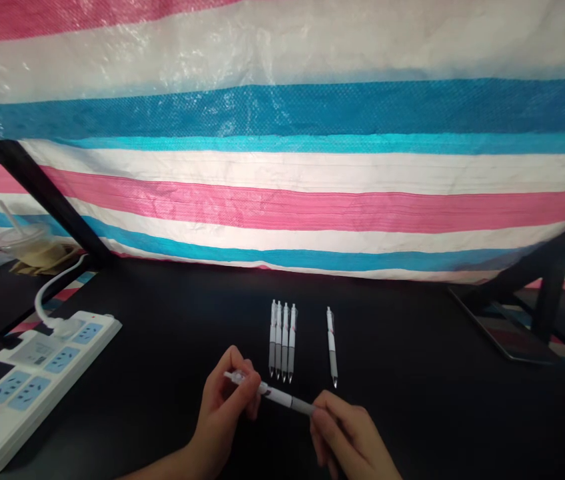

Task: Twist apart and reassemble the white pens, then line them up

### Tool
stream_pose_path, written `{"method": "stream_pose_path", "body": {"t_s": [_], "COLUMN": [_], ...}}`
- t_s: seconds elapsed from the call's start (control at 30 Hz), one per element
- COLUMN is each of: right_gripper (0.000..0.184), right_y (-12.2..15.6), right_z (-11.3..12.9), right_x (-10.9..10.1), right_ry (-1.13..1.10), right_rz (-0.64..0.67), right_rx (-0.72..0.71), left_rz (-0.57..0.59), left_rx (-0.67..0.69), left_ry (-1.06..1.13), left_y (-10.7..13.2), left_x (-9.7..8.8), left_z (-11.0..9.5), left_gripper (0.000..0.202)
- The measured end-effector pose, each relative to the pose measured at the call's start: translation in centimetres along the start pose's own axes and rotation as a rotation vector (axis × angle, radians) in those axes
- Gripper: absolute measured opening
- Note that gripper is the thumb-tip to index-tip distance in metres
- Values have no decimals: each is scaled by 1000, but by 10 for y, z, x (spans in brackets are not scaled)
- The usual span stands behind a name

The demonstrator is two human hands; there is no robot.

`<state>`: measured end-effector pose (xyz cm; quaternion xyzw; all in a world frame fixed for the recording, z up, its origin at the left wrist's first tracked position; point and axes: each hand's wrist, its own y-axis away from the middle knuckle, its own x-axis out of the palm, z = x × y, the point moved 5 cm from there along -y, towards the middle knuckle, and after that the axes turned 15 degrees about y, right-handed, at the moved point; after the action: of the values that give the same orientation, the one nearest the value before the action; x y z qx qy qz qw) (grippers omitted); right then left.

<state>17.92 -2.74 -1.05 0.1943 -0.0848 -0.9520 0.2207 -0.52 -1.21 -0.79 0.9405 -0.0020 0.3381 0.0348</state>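
Observation:
Both my hands hold one white pen level over the black table. My left hand pinches its clicker end, and my right hand pinches its grey tip end. Just beyond the held pen, several white pens lie side by side in a neat row. A single white pen lies apart to their right.
A white power strip with blue sockets and a plugged white cable lies at the left. A plastic cup with a straw stands at the far left. A dark phone lies at the right. A striped tarp hangs behind the table.

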Motion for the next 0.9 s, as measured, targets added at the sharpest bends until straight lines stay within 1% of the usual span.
{"method": "stream_pose_path", "body": {"t_s": [0.1,0.17,0.27,0.4,0.5,0.57,0.63,0.7,0.73,0.8,0.9], "right_gripper": [58,58,55,56,53,55,57,57,55,53,54], "right_y": [-2,-2,-3,-3,-3,-2,0,2,3,4,5], "right_z": [-4,-5,-8,-11,-10,-8,-5,-2,-1,1,2], "right_x": [4,7,11,20,21,21,21,20,20,19,18], "right_ry": [-139,-229,-275,-333,-402,-475,-555,-620,-641,-657,-668], "right_rz": [98,153,174,258,304,325,352,375,383,392,402], "right_rx": [100,140,171,133,82,45,18,5,8,16,17], "left_rz": [42,50,39,59,29,-11,-33,-30,-21,-1,5], "left_rx": [2,7,-4,-26,-58,-59,-33,-10,-6,-7,-6], "left_ry": [-40,-71,-119,-98,-70,-80,-99,-94,-86,-76,-82], "left_y": [0,-1,-4,-10,-14,-16,-18,-20,-21,-22,-24], "left_x": [1,2,4,8,5,3,4,6,7,8,7], "left_z": [-1,-2,-3,-2,0,0,-2,-4,-4,-3,-2], "left_gripper": [22,20,15,14,18,26,40,52,54,51,41]}}
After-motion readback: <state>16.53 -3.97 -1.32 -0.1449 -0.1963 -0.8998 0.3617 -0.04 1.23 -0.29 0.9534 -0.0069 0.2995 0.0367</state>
